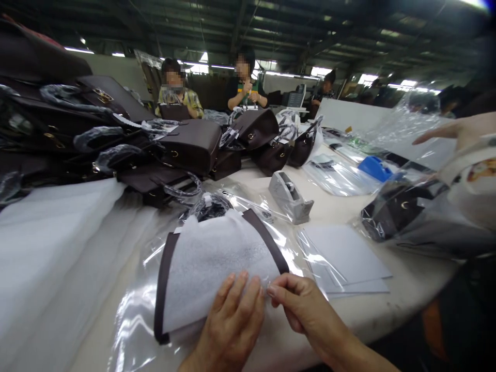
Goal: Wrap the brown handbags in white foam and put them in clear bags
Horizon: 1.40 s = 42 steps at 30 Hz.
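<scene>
A dark brown handbag (165, 274) wrapped in white foam sheet (217, 263) lies inside a clear plastic bag (132, 320) on the white table, right in front of me. My left hand (230, 323) lies flat on the foam near the bag's open end, fingers stretched out together. Beside it my right hand (300, 305) pinches the clear plastic edge between thumb and fingertips at the handbag's near right corner.
A heap of dark brown handbags (189, 144) fills the back left. A grey tape dispenser (289, 196) stands mid-table, a blue one (374, 168) farther right. White foam sheets (58, 243) lie left, flat sheets (344, 253) right. A co-worker's hand (457, 132) and bagged handbag (399, 209) are at right.
</scene>
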Tool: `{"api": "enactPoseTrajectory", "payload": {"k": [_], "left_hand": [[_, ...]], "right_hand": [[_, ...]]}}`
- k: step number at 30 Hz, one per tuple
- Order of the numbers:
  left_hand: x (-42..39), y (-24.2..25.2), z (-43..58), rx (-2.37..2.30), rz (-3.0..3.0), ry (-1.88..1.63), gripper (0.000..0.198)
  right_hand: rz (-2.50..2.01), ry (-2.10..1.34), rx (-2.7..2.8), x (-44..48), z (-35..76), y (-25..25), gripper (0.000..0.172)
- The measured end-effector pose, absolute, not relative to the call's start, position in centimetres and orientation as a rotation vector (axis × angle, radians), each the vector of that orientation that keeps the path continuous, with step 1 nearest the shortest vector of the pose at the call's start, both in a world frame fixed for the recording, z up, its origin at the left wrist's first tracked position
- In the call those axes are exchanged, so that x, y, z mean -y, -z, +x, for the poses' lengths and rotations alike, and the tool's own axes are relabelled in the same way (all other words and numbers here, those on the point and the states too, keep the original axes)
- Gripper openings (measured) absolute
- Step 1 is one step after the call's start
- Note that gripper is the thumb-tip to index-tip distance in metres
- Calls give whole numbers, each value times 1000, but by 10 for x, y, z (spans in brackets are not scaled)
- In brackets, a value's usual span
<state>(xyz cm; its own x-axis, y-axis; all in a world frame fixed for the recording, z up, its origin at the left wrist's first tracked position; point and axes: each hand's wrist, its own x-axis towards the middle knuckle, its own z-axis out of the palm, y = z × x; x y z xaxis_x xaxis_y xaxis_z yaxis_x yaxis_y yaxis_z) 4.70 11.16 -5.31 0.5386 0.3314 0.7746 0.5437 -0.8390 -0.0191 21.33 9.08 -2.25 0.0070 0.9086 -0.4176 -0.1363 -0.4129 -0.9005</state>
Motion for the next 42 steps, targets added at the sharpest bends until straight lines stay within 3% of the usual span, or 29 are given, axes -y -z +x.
{"api": "enactPoseTrajectory", "payload": {"k": [14,19,28,32,38,42], "left_hand": [[-112,54,56,851,-2560,1165,26],[-112,53,56,860,-2578,1122,24],[-111,41,58,872,-2639,1022,21],[-110,42,58,869,-2636,1032,21],[-110,49,56,878,-2597,1031,19],[-104,48,52,902,-2588,927,18]], "right_hand": [[-1556,-1698,580,-74,208,17,35],[-1496,-1558,562,-73,204,26,36],[-1561,-1420,681,-82,203,66,20],[-1635,-1230,975,-75,217,51,18],[-1409,-1186,1146,-68,220,23,25],[-1551,-855,1223,-65,216,7,24]]}}
